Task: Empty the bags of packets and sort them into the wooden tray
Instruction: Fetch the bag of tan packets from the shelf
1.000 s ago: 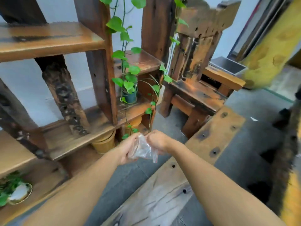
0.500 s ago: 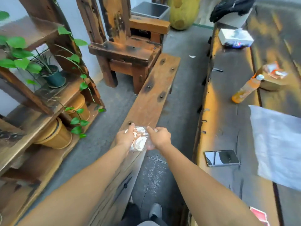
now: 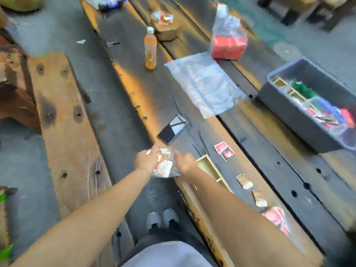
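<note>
My left hand (image 3: pixel 146 159) and my right hand (image 3: pixel 185 163) both grip a small clear bag of brown and white packets (image 3: pixel 163 165), held at the near edge of the long dark table (image 3: pixel 269 170). Just right of my right hand lies the wooden tray (image 3: pixel 209 167), partly hidden by my right forearm. Loose red packets (image 3: pixel 223 150) and brown packets (image 3: pixel 244 181) lie on the table beyond it. A bag of red packets (image 3: pixel 275 218) lies by my right forearm. Another clear bag holding red packets (image 3: pixel 228 38) stands at the far side.
An empty flat plastic bag (image 3: pixel 204 83) lies mid-table. A phone (image 3: pixel 173 129) sits near the table edge, an orange drink bottle (image 3: pixel 150 49) beyond it. A grey bin (image 3: pixel 289 105) with mixed packets stands at right. A wooden bench (image 3: pixel 63 122) runs along the left, over grey floor.
My view has swung right, from the shelves and bench to the table. Both hands still hold the small bag, now over the table's near edge beside the wooden tray.
</note>
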